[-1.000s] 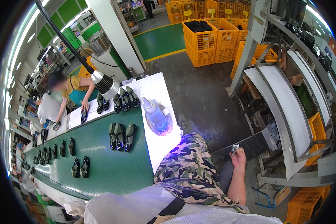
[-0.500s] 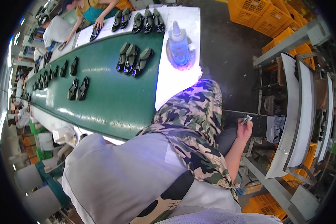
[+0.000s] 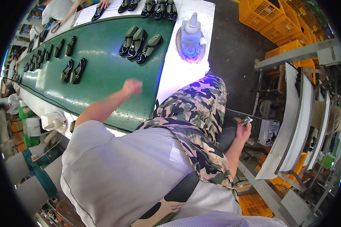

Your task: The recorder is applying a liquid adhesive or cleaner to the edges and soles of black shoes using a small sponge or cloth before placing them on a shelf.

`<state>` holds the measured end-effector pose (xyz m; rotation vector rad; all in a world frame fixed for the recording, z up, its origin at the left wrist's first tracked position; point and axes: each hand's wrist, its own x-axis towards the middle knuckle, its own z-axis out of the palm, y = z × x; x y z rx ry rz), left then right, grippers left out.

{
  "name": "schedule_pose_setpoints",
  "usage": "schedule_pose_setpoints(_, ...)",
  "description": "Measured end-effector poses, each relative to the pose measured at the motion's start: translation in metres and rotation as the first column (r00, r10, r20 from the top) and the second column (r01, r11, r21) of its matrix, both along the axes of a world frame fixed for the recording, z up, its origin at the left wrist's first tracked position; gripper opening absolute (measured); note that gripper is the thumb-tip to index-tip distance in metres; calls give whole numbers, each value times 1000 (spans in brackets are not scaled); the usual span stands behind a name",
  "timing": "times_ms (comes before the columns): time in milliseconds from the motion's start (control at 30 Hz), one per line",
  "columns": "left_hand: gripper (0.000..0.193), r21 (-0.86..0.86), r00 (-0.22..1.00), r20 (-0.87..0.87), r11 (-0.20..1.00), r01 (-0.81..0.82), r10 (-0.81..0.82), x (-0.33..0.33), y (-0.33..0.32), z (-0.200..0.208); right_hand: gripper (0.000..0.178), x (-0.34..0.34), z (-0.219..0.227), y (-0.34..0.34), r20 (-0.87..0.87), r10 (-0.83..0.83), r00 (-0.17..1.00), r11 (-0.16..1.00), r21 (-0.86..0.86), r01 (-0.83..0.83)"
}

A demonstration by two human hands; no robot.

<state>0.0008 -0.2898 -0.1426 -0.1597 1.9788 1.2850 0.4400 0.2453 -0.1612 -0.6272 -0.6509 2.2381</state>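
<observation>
My left hand [image 3: 132, 87] is over the green belt [image 3: 102, 68], smeared by motion, so its fingers do not show clearly. Nothing can be made out in it. Beyond it on the belt stand three glossy black strapped shoes [image 3: 136, 43], side by side. A pair of similar shoes [image 3: 78, 70] stands farther left. Away from the table, low at my right side, my right hand [image 3: 243, 130] pinches a small crumpled silvery-grey piece [image 3: 246, 121]; its exact kind cannot be told. A camouflage apron [image 3: 189, 106] covers my lap.
A translucent nozzle bottle [image 3: 191, 34] stands in a round dish on the white table edge [image 3: 180, 81]. More black shoes [image 3: 159, 9] line the far ledge, near a co-worker's hand [image 3: 103, 3]. Orange crates [image 3: 259, 15] and a metal rack [image 3: 288, 125] are to the right.
My left hand and forearm have come into view over the belt. My right hand still holds the small piece and appears slightly lower and farther left. The whole view has shifted.
</observation>
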Motion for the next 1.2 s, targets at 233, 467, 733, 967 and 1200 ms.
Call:
schedule_pose_setpoints(233,95,246,463,770,465,-851,440,-137,123,-16,10,-10,6,-5,157,-45,987,993,-101,62)
schedule_pose_setpoints(467,94,133,74,809,-59,-989,583,-162,180,-42,10,-1,40,-25,363,-76,929,991,-78,111)
schedule_pose_setpoints(733,46,385,203,750,-166,-908,630,-146,183,-87,10,-42,63,-16,431,-18,902,999,-38,38)
schedule_pose_setpoints(967,29,633,593,603,132,-763,534,-98,124,-81,12,-127,91,-1,393,128,911,987,37,-155)
schedule_pose_setpoints(1200,48,849,904,424,327,-415,46,-41,139,61,16,-245,148,-30,438,151,886,896,317,-309)
